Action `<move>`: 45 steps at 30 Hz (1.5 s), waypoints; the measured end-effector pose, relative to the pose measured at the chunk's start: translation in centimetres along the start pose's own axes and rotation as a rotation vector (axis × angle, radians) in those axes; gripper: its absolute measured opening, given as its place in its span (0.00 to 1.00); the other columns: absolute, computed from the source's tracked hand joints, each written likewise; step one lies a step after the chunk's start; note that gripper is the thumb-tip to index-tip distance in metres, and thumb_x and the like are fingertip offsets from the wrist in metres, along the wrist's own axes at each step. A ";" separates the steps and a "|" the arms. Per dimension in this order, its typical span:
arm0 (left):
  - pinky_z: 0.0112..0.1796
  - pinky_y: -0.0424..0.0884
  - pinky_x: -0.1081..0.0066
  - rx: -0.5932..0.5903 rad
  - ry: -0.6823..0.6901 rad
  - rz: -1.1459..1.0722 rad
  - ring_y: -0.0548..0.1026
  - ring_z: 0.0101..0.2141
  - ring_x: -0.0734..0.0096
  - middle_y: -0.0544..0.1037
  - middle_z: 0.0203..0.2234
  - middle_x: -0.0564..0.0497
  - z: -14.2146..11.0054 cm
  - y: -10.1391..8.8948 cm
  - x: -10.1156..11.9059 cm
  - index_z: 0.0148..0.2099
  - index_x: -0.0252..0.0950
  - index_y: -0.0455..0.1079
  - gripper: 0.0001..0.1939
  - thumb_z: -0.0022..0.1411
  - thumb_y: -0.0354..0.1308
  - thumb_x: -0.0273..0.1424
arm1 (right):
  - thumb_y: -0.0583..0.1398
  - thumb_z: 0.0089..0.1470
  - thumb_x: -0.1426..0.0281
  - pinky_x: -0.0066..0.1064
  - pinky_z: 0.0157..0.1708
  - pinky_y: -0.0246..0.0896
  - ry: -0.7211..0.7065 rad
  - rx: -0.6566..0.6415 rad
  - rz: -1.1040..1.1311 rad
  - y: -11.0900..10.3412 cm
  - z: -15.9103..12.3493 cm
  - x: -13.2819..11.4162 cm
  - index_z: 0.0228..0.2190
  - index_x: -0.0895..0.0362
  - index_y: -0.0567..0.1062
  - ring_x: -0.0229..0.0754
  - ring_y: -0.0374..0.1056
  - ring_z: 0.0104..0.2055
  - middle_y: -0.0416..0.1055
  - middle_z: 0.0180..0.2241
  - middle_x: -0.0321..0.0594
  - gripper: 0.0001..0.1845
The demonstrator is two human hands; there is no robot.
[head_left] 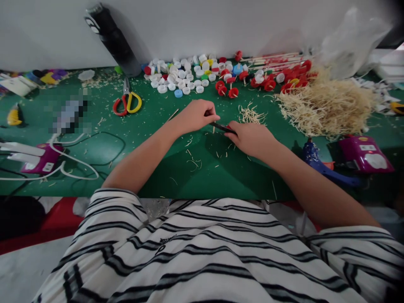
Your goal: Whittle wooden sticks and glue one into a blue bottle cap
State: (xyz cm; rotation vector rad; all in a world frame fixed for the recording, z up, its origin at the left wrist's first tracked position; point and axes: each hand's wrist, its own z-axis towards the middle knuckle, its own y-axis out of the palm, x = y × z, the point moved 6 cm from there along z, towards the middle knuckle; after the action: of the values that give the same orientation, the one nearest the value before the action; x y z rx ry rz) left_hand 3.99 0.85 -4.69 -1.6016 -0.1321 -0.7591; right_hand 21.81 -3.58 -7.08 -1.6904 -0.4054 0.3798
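Note:
My left hand [200, 115] is closed in a pinch above the middle of the green table. A short end of a thin wooden stick [213, 128] shows just below its fingertips; the rest is hidden by the hand. My right hand [252, 136] is closed around a dark, narrow knife-like tool [222, 126], whose far end reaches to the left fingertips and crosses the stick. A bit of red shows at the right fingers. Beyond the right hand lies a small heap of pale shavings [251, 114], with loose slivers scattered under both hands.
Scissors [127, 101] lie left, near a black bottle [113, 40]. Bottle caps [181, 74] and red caps on sticks [268, 80] line the back. Right are a pile of wood strands [328, 103], a blue glue gun [325, 166] and a purple power socket [366, 154]. White cables [75, 158] cross the left.

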 end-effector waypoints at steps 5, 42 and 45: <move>0.35 0.63 0.63 0.015 0.051 -0.035 0.71 0.30 0.70 0.78 0.29 0.48 0.0 0.1 -0.1 0.34 0.37 0.73 0.11 0.69 0.64 0.36 | 0.47 0.76 0.56 0.37 0.31 0.43 0.008 -0.022 -0.026 -0.3 -0.2 -0.2 0.57 0.57 0.74 0.52 0.76 0.40 0.82 0.41 0.51 0.25; 0.35 0.64 0.62 0.005 0.057 -0.112 0.69 0.29 0.68 0.75 0.26 0.48 0.1 0.2 -1.8 0.33 0.39 0.71 0.11 0.68 0.63 0.37 | 0.46 0.77 0.58 0.35 0.31 0.48 0.006 -0.051 -0.120 0.8 -0.9 -1.8 0.58 0.55 0.72 0.56 0.81 0.40 0.84 0.40 0.51 0.23; 0.35 0.63 0.63 -0.002 0.063 -0.117 0.69 0.28 0.69 0.76 0.27 0.48 0.3 0.3 -1.7 0.33 0.38 0.72 0.11 0.68 0.64 0.37 | 0.45 0.78 0.58 0.35 0.31 0.46 0.016 -0.024 -0.095 0.3 -0.4 -1.7 0.58 0.55 0.71 0.55 0.81 0.44 0.84 0.46 0.52 0.23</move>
State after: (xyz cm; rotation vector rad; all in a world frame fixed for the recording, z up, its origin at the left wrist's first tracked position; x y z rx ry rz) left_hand 2.91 1.61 -5.88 -1.5801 -0.1805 -0.8998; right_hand 20.57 -4.80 -7.30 -1.6898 -0.4781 0.2922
